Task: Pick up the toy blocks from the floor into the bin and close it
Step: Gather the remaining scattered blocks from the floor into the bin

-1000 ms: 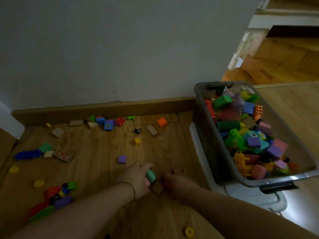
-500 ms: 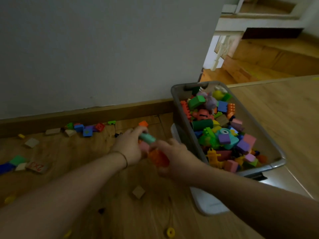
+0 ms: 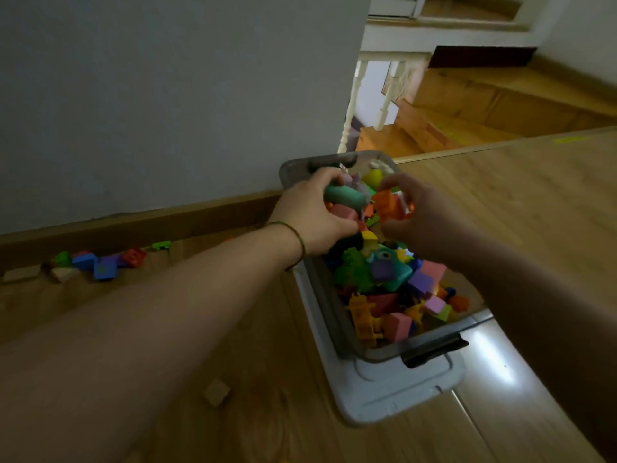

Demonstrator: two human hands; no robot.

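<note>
A grey bin (image 3: pixel 430 349) stands on the wooden floor, filled with several coloured toy blocks. Both my hands hover over its far end. My left hand (image 3: pixel 314 217) grips a teal cylinder block (image 3: pixel 344 196) and a pink block (image 3: pixel 344 212) beneath it. My right hand (image 3: pixel 420 215) holds orange blocks (image 3: pixel 389 203) in curled fingers. The bin's grey lid (image 3: pixel 384 392) lies on the floor under the bin. Several loose blocks (image 3: pixel 100 262) remain along the baseboard at left, and a wooden cube (image 3: pixel 217 392) lies near my left forearm.
A grey wall runs behind the bin, with a wooden baseboard (image 3: pixel 140 225). Beyond the wall's corner, wooden stairs (image 3: pixel 467 111) and white balusters (image 3: pixel 384 101) show. A raised wooden edge (image 3: pixel 500 145) crosses the floor at right.
Both hands rose from the floor with blocks and moved right, from beside the bin to above its far end. The view turned right with them.
</note>
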